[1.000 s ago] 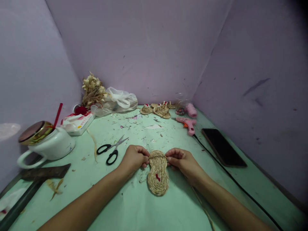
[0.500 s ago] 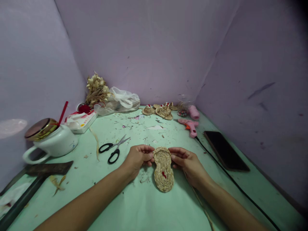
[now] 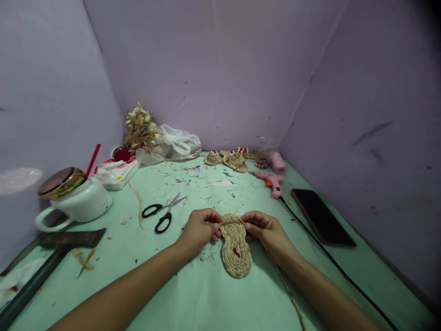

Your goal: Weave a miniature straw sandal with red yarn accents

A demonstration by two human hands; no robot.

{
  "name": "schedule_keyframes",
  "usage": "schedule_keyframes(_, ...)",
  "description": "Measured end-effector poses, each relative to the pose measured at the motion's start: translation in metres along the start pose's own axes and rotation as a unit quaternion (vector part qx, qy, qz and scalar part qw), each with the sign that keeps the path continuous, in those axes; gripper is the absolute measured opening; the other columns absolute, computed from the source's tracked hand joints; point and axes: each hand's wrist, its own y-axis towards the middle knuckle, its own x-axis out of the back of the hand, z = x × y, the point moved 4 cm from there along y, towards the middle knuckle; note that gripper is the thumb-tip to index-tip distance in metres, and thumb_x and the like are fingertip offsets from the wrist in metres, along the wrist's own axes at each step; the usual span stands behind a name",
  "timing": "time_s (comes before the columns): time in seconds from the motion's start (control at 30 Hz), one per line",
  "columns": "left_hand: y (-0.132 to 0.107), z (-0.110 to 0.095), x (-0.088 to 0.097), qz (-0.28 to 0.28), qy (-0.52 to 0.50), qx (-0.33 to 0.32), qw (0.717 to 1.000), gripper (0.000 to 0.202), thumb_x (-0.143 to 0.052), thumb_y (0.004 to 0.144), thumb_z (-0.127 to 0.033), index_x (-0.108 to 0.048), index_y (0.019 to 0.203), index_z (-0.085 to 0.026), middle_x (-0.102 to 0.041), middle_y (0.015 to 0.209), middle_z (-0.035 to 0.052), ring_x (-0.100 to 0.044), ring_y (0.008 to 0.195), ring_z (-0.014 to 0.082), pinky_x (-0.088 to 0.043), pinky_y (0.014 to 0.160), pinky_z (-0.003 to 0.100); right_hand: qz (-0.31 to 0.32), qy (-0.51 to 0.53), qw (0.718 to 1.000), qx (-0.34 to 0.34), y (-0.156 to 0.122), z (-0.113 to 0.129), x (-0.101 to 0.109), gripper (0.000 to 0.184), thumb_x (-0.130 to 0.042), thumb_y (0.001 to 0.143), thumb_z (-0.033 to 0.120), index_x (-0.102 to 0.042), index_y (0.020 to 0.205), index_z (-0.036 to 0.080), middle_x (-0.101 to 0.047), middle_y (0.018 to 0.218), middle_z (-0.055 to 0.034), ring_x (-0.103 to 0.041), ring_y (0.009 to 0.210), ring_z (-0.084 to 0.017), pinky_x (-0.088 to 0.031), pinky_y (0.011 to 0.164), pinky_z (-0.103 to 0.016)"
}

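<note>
A coiled sole of braided straw (image 3: 235, 246), narrowed at the waist and marked with a bit of red near its lower middle, is held between both hands. My left hand (image 3: 203, 230) pinches its upper left edge, fingers closed. On the opposite edge, my right hand (image 3: 263, 231) is closed in a similar pinch. A long straw cord (image 3: 289, 294) runs out from under my right hand toward the front of the table. Black-handled scissors (image 3: 163, 214) lie with blades parted, left of my left hand.
A pink glue gun (image 3: 272, 180) and its black cable lie to the right, beside a phone (image 3: 322, 216). At left are a hammer-like tool (image 3: 72, 239), a white mug (image 3: 82, 202) and a tissue pack (image 3: 119, 174). Small straw pieces (image 3: 235, 161) sit at the back.
The lower end of the straw sole has swung slightly to the right. Both hands keep their pinch on its upper edges, almost in place.
</note>
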Motion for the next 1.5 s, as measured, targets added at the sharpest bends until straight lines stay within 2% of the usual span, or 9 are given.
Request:
schedule_keyframes(0.13,0.0004,-0.0001,-0.0006,0.002,0.004,-0.003,1.0,0.014,-0.047,0.059,-0.002,-0.055,0.064,-0.012,-0.052,0.043,-0.0036,-0.043,0.033,0.0053,-0.034,0.034,0.017,0.026,0.033,0.998,-0.039,-0.0019,0.003,-0.0001,0.022,-0.074,0.052,0.024,-0.066,0.069,0.013,-0.064,0.062,-0.0026,-0.057,0.055,-0.011,-0.046,0.059,-0.025)
schedule_keyframes(0.37,-0.0002,-0.005,0.0019,0.009,-0.031,-0.012,0.999,0.012,-0.053,0.057,-0.004,-0.059,0.065,-0.011,-0.055,0.046,-0.0019,-0.045,0.036,0.0059,-0.036,0.039,0.018,0.007,0.057,0.996,-0.066,-0.0016,0.0004,0.0024,0.019,-0.075,0.049,0.019,-0.067,0.066,0.012,-0.066,0.062,-0.0033,-0.058,0.054,-0.01,-0.047,0.058,-0.023)
schedule_keyframes(0.53,0.0004,-0.0039,0.0036,0.018,-0.071,-0.01,0.997,0.014,-0.054,0.06,-0.009,-0.063,0.07,-0.009,-0.058,0.05,0.0007,-0.049,0.04,0.0066,-0.039,0.045,0.02,-0.014,0.083,0.995,-0.059,-0.0001,-0.0004,0.0036,0.02,-0.076,0.048,0.018,-0.067,0.066,0.012,-0.066,0.061,-0.0029,-0.059,0.055,-0.01,-0.048,0.056,-0.021)
schedule_keyframes(0.77,0.0013,-0.0037,0.0035,0.017,-0.109,-0.013,0.994,0.012,-0.056,0.059,-0.009,-0.062,0.069,-0.009,-0.059,0.049,0.0013,-0.05,0.039,0.0076,-0.039,0.044,0.021,-0.022,0.086,0.995,-0.056,-0.0001,-0.0002,0.0039,0.021,-0.077,0.048,0.018,-0.067,0.066,0.012,-0.066,0.061,-0.0027,-0.059,0.053,-0.01,-0.048,0.055,-0.021)
schedule_keyframes(1.03,0.0027,-0.0043,0.0038,0.018,-0.105,-0.011,0.994,0.01,-0.056,0.058,-0.008,-0.058,0.067,-0.01,-0.058,0.046,0.0002,-0.05,0.039,0.008,-0.038,0.041,0.02,-0.007,0.117,0.992,-0.051,0.0001,-0.0003,0.0013,0.025,-0.078,0.046,0.018,-0.066,0.066,0.012,-0.066,0.06,-0.002,-0.059,0.053,-0.009,-0.047,0.055,-0.019)
schedule_keyframes(1.27,0.0033,-0.0036,0.0043,0.009,-0.097,-0.01,0.995,0.01,-0.055,0.058,-0.01,-0.057,0.068,-0.01,-0.058,0.047,-0.0002,-0.049,0.038,0.0074,-0.038,0.042,0.019,-0.02,0.128,0.99,-0.048,-0.0001,-0.0005,0.0006,0.027,-0.08,0.044,0.02,-0.064,0.064,0.012,-0.065,0.059,-0.001,-0.059,0.054,-0.009,-0.048,0.056,-0.02)
schedule_keyframes(1.5,0.0037,-0.0023,0.0044,0.003,-0.091,-0.013,0.996,0.01,-0.055,0.058,-0.01,-0.057,0.067,-0.01,-0.058,0.047,0.0001,-0.049,0.037,0.0075,-0.038,0.042,0.019,-0.021,0.11,0.993,-0.028,0.0001,-0.0007,-0.001,0.024,-0.077,0.05,0.023,-0.061,0.066,0.013,-0.062,0.06,0.0011,-0.057,0.052,-0.008,-0.047,0.054,-0.02)
